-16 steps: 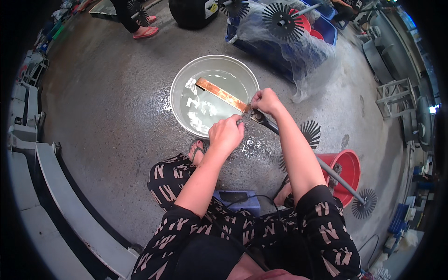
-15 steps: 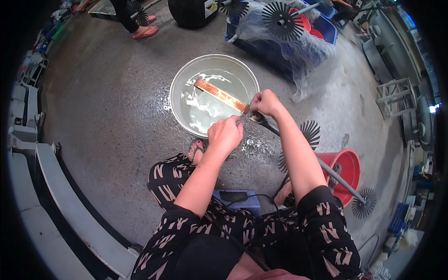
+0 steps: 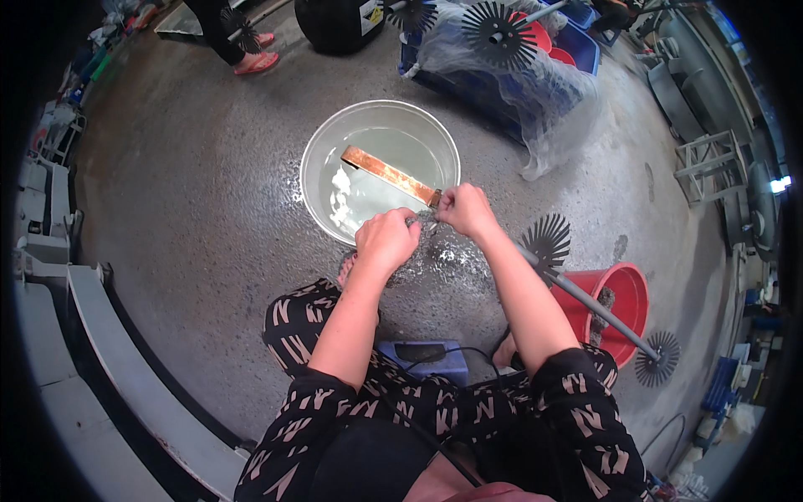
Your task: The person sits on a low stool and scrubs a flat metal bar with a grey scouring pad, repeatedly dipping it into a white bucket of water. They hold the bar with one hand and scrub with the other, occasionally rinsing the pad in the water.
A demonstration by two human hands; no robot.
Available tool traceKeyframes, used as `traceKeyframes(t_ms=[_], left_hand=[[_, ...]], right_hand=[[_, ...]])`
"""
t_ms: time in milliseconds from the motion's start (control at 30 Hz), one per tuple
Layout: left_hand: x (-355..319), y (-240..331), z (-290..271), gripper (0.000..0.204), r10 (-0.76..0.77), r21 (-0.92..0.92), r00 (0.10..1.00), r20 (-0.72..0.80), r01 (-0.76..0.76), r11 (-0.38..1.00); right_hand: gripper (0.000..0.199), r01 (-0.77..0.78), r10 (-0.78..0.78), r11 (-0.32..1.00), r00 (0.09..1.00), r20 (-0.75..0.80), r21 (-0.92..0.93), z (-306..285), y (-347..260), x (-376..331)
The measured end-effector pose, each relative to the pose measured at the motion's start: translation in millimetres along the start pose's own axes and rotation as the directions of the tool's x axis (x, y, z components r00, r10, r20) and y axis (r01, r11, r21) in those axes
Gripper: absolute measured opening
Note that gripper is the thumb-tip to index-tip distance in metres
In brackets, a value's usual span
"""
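Both of my hands are close together just past the near right rim of a round pale tub (image 3: 311,201) of water. A small dark grey, tangled piece (image 3: 425,222) stretches between them; what it is made of is too small to tell. My left hand (image 3: 387,241) is closed with one end pinched in its fingers. Fingertips together, my right hand (image 3: 466,209) grips the other end. A rusty flat bar (image 3: 389,174) slants across the tub, its near end beside my right fingers.
A red bucket (image 3: 640,309) with grey clumps inside stands at right, a grey pole with black toothed discs (image 3: 657,358) crossing it. Beyond the tub, pale netting (image 3: 535,125) drapes over a blue crate (image 3: 477,100). A blue-grey box with a cable (image 3: 452,364) sits between my feet. Another person's sandalled foot (image 3: 256,63) is at far left.
Both hands have shifted slightly left and toward me with the grey piece between them. My view has moved a little. The water's reflections have changed.
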State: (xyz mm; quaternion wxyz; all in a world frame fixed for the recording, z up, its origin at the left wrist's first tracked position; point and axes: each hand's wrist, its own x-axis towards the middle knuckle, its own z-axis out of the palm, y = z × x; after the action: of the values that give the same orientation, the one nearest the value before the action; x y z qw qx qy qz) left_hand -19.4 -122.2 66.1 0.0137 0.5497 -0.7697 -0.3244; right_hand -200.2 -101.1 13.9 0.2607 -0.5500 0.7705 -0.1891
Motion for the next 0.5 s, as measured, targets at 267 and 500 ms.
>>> traceKeyframes(t_ms=[267,500], left_hand=[[111.1,-56.9,33.0,0.03,-0.162,0.42,0.941,0.296,0.024,0.907],[153.1,-92.4,97.3,0.049,-0.202,0.483,0.783,0.588,-0.139,0.864]], right_hand=[[0.025,0.15,-0.152,0.988,0.838,-0.524,-0.046,-97.7,-6.9,-83.2],[0.025,-0.242,0.248,0.965,0.694,-0.676,0.105,-161.8,106.5,-156.5]])
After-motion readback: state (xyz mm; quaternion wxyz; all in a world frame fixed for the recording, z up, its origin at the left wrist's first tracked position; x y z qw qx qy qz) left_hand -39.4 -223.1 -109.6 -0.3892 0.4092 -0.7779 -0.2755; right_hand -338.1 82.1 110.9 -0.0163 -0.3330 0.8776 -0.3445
